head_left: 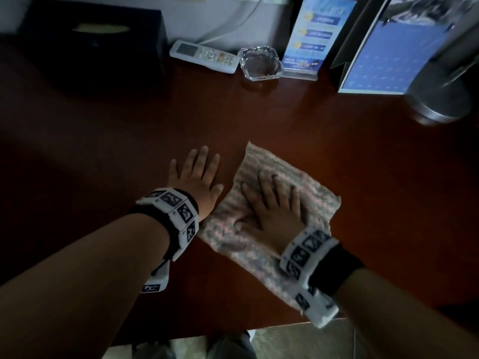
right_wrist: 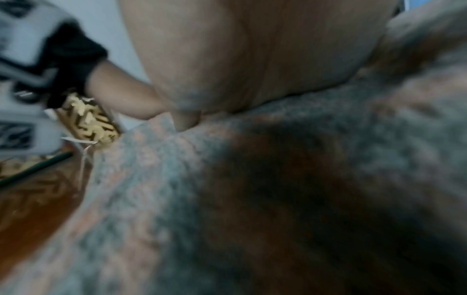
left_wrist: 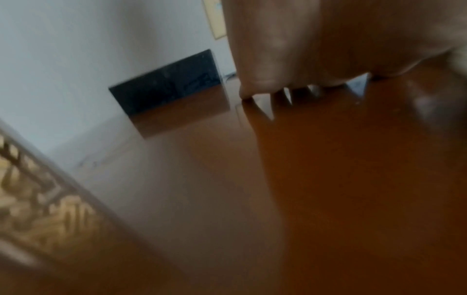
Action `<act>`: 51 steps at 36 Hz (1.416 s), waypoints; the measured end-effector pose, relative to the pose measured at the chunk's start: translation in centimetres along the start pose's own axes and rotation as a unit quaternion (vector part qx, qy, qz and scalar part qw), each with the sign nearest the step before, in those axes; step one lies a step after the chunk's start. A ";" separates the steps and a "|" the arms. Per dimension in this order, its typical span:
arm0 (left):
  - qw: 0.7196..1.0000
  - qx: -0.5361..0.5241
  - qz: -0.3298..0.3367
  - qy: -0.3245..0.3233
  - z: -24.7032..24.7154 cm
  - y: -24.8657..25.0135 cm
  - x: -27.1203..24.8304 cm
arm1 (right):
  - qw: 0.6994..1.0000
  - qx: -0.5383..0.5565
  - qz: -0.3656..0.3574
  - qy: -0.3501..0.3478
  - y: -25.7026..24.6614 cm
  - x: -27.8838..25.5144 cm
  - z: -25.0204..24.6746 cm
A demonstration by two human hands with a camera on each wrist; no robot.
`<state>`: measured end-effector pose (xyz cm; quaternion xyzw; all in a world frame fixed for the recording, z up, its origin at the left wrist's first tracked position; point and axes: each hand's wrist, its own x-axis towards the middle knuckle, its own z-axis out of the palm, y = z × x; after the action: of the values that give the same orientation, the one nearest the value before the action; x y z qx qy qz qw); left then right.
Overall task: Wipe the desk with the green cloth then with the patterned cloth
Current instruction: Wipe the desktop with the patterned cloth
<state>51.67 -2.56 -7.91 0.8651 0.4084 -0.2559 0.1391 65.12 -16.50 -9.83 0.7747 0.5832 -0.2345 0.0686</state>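
The patterned cloth [head_left: 293, 174], pale pink and grey-green, lies spread on the dark red-brown desk [head_left: 116, 141] near its front edge. My right hand [head_left: 274, 203] lies flat on the cloth with fingers spread and straight, pressing it down. In the right wrist view the cloth [right_wrist: 252, 199] fills the frame under the palm [right_wrist: 252, 49]. My left hand [head_left: 194, 174] rests flat on the bare desk just left of the cloth, fingers straight; the left wrist view shows the hand [left_wrist: 328, 40] on the glossy desk [left_wrist: 328, 179]. No green cloth is visible.
Along the back stand a black tissue box [head_left: 96, 40], a white remote [head_left: 204, 57], a glass ashtray [head_left: 260, 63], a blue leaflet stand [head_left: 313, 37], a blue calendar [head_left: 383, 63] and a metal cylinder [head_left: 440, 97]. The desk's front edge [head_left: 285, 326] lies below my right wrist.
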 end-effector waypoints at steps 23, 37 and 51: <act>0.999 -0.001 -0.009 -0.043 -0.1 -0.1 0.7 | 0.999 -0.021 0.015 -0.027 3.1 9.4 -5.9; 0.999 -0.011 0.010 -0.036 0.2 -0.6 1.0 | 0.985 -0.052 0.162 -0.023 13.1 16.0 -11.4; 0.999 -0.015 0.005 -0.051 -0.2 -0.6 1.2 | 0.996 -0.071 -0.058 0.000 -0.3 15.5 -9.0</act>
<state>51.88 -1.38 -8.45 0.8505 0.4004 -0.2931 0.1741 70.61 0.54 -8.74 0.7325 0.6425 -0.1967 0.1096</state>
